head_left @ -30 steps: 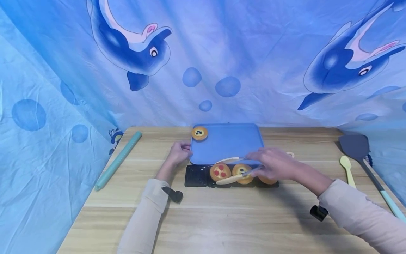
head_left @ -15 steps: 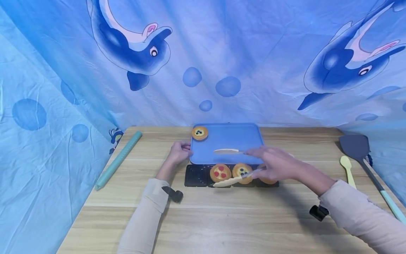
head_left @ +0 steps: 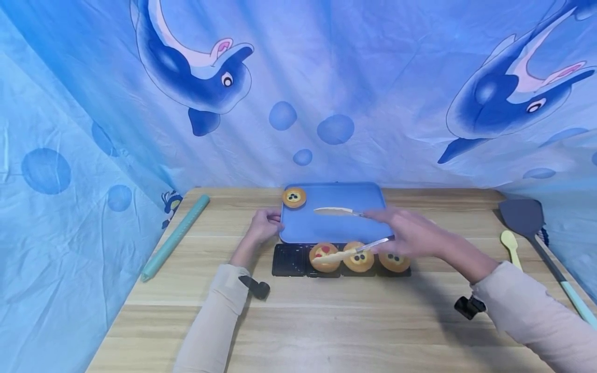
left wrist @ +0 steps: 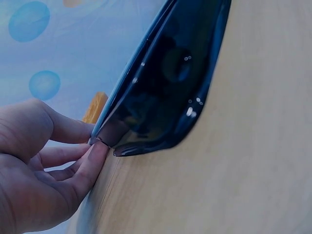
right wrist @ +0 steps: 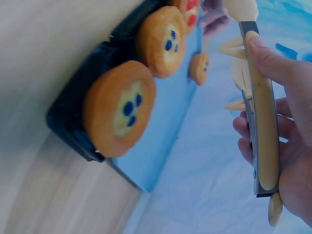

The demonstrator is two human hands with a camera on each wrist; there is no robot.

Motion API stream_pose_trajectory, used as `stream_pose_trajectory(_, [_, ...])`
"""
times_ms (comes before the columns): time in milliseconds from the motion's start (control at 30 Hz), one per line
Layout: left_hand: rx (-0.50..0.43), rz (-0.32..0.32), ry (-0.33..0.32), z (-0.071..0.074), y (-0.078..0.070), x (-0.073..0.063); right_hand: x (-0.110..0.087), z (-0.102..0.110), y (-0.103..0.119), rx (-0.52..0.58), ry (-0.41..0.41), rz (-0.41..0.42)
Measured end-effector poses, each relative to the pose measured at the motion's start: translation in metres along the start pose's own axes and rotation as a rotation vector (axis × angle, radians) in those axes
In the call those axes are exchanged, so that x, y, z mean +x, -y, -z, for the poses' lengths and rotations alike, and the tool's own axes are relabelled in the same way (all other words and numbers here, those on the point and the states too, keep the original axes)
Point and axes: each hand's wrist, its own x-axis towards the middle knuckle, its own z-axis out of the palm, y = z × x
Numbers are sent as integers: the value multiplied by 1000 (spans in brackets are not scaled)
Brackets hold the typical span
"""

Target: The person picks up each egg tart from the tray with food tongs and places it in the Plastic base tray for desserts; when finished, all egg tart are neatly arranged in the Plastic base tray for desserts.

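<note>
My left hand (head_left: 265, 226) pinches the left edge of a blue tray (head_left: 336, 199) between thumb and fingers. A tart with dark berries (head_left: 294, 198) sits in that tray's far left corner. In front, a black compartment tray (head_left: 289, 260) has its leftmost compartment bare. Its other compartments hold a tart with red toppings (head_left: 325, 266) and two tarts with dark berries, the middle tart (head_left: 358, 263) and the right tart (right wrist: 122, 109). My right hand (head_left: 412, 232) grips tongs (right wrist: 265, 131) above them. The tongs' arms are spread, one over the blue tray, one overlapping the red-topped tart, with nothing between.
A green rolling pin (head_left: 176, 238) lies on the left of the wooden table (head_left: 308, 321). At the right are a yellow spoon (head_left: 512, 248) and a dark spatula (head_left: 522, 215) with a green handle end. A blue dolphin-print curtain (head_left: 303, 77) stands behind the table.
The tongs have spread and moved up off the tarts, their far arm shifting over the blue tray. My right hand has moved slightly away from me, uncovering the right tart. My left hand stays put.
</note>
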Motion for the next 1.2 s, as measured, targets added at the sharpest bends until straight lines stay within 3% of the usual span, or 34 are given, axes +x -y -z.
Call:
stream_pose_trajectory(200, [-12, 2, -9, -2, -1, -1, 14, 10, -3, 18, -45, 12])
stream_pose_trajectory(600, [-2, -7, -11, -2, 2, 0, 63, 18, -25, 52, 5, -26])
stream_pose_trajectory(867, [-7, -4, -22, 1, 2, -1, 101, 7, -33, 37, 71, -135])
stream_pose_trajectory(1200, [-54, 8, -6, 0, 2, 2, 130, -9, -42, 65, 104, -210])
